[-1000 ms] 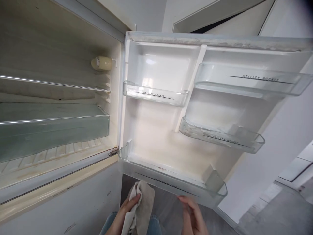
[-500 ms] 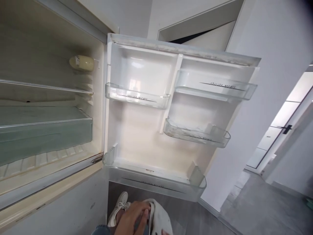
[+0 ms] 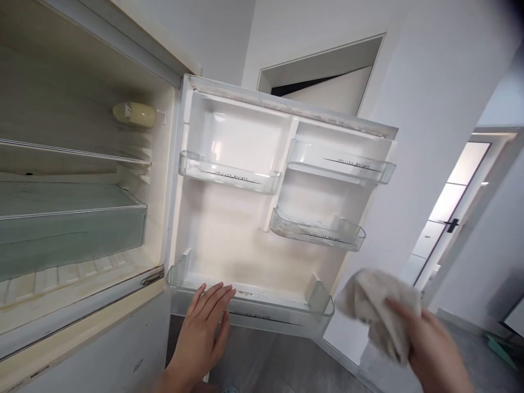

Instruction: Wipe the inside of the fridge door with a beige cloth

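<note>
An empty fridge stands open with its door swung out toward me. My left hand is open, fingers stretched up against the front of the door's bottom bin. My right hand is closed on a crumpled beige cloth, held in the air to the right of the door's edge. Three smaller clear door bins hang above: upper left bin, upper right bin and middle right bin.
Inside the fridge are a glass shelf, a clear crisper drawer and a cream lamp housing. A white wall stands behind the door. A doorway opens at right, above grey floor.
The cloth has passed from my left hand to my right, which rose to the right of the door. My left hand opened and reached up to the bottom bin. The view swung right.
</note>
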Available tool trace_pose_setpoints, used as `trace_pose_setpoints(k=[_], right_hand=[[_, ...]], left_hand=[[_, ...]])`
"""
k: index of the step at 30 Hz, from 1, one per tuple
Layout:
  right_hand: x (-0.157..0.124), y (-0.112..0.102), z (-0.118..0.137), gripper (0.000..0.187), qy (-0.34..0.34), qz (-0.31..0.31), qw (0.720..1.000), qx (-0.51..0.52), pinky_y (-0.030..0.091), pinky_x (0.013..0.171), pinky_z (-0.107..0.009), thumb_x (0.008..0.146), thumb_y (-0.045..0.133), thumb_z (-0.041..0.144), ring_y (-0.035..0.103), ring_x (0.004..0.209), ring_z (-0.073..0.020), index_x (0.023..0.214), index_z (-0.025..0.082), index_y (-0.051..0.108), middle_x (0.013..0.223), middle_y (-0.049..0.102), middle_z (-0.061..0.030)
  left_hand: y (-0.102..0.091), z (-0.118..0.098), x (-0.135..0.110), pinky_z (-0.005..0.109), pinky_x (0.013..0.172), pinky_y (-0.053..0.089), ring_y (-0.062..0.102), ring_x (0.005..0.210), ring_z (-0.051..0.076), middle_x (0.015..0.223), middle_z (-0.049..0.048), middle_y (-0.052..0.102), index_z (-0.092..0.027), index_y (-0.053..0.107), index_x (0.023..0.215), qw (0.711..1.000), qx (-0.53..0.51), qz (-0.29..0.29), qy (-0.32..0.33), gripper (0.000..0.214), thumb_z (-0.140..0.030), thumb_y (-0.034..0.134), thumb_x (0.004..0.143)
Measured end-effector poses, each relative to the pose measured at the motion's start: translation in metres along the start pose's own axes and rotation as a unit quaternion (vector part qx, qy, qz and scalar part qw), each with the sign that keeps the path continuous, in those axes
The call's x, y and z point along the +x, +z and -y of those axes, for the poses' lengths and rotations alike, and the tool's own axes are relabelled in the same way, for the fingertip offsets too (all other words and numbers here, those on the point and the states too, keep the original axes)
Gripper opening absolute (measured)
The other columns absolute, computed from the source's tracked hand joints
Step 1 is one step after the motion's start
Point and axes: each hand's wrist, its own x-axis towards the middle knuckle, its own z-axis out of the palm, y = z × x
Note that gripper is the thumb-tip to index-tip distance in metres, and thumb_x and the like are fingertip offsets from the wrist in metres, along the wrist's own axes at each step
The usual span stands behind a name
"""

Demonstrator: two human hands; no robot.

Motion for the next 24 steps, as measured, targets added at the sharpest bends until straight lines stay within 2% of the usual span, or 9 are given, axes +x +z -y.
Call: trace_pose_setpoints(k=[2,5,6,8,11,14,17,20,24], right_hand=[[0.029,0.017,0.048,0.036,0.009,-0.014,0.998,0.061,0.038,0.054,-0.041,0.063,0.07,0.034,0.067,0.076,-0.0293,0.087,0.007,0.075,0.097,0.07,-0.02],[0.069,0.054,0.132,0.038,-0.17,-0.053,0.978,0.113,0.033,0.051,-0.042,0.069,0.058,0.034,0.063,0.089,-0.0325,0.087,0.003,0.072,0.109,0.065,-0.0184],[0.08,0.067,0.158,0.03,-0.23,-0.095,0.954,0.165,0.044,0.058,-0.034,0.068,0.064,0.022,0.065,0.093,-0.0261,0.094,0.011,0.072,0.106,0.069,-0.0134],[0.099,0.092,0.204,0.028,-0.31,-0.044,0.92,0.237,0.05,0.07,-0.03,0.074,0.059,0.009,0.064,0.095,-0.0174,0.1,0.011,0.069,0.104,0.069,-0.0083],[0.112,0.117,0.241,0.025,-0.304,0.062,0.902,0.299,0.051,0.076,-0.032,0.088,0.053,0.022,0.063,0.099,-0.0153,0.105,0.008,0.064,0.111,0.065,-0.0104],[0.104,0.128,0.241,0.039,-0.311,0.142,0.875,0.342,0.05,0.079,-0.034,0.095,0.039,0.036,0.061,0.104,-0.0174,0.107,0.008,0.064,0.114,0.063,-0.0115],[0.085,0.129,0.218,0.05,-0.298,0.184,0.851,0.39,0.049,0.079,-0.031,0.098,0.022,0.036,0.061,0.105,-0.016,0.103,0.009,0.065,0.106,0.065,-0.0082],[0.068,0.128,0.186,0.044,-0.279,0.158,0.853,0.413,0.049,0.082,-0.026,0.098,0.027,0.031,0.062,0.1,-0.0138,0.093,0.009,0.065,0.096,0.065,-0.0057],[0.055,0.126,0.136,0.028,-0.196,0.062,0.896,0.393,0.049,0.08,-0.023,0.09,0.037,0.023,0.06,0.082,-0.0117,0.08,0.012,0.062,0.084,0.061,-0.0017]], left_hand=[[0.002,0.001,-0.002,0.047,0.1,0.056,0.06,0.119,0.019,0.128,0.0081,0.066,-0.019,0.025,0.142,1.0,0.005,-0.006,-0.006,0.065,-0.021,0.048,0.081],[0.007,0.002,-0.005,0.044,0.104,0.05,0.06,0.118,0.017,0.123,0.0037,0.069,-0.022,0.034,0.137,1.0,0.003,-0.015,-0.012,0.058,-0.02,0.049,0.081],[0.009,0.002,-0.005,0.043,0.105,0.047,0.059,0.118,0.016,0.122,0.0015,0.07,-0.023,0.038,0.134,1.0,-0.001,-0.019,-0.014,0.054,-0.02,0.049,0.081],[0.011,0.003,-0.006,0.042,0.108,0.042,0.058,0.119,0.015,0.119,-0.0014,0.071,-0.024,0.042,0.13,0.999,-0.009,-0.025,-0.018,0.05,-0.019,0.051,0.081],[0.01,0.002,-0.005,0.043,0.107,0.043,0.058,0.117,0.016,0.116,-0.0006,0.071,-0.023,0.039,0.133,0.999,-0.026,-0.024,-0.032,0.053,-0.02,0.051,0.081],[0.004,-0.001,-0.002,0.046,0.106,0.046,0.06,0.115,0.016,0.115,-0.0003,0.071,-0.024,0.034,0.136,0.997,-0.057,-0.002,-0.05,0.055,-0.02,0.048,0.083],[0.0,-0.004,0.0,0.049,0.107,0.046,0.059,0.115,0.015,0.116,-0.0008,0.071,-0.028,0.033,0.136,0.992,-0.1,0.019,-0.07,0.053,-0.021,0.045,0.084],[-0.001,-0.006,0.001,0.05,0.106,0.047,0.06,0.114,0.015,0.115,-0.0007,0.071,-0.027,0.034,0.135,0.99,-0.119,0.016,-0.079,0.053,-0.019,0.044,0.084],[-0.001,-0.008,0.001,0.052,0.105,0.049,0.06,0.113,0.015,0.113,-0.0024,0.071,-0.028,0.035,0.133,0.987,-0.133,0.007,-0.09,0.053,-0.017,0.044,0.083]])
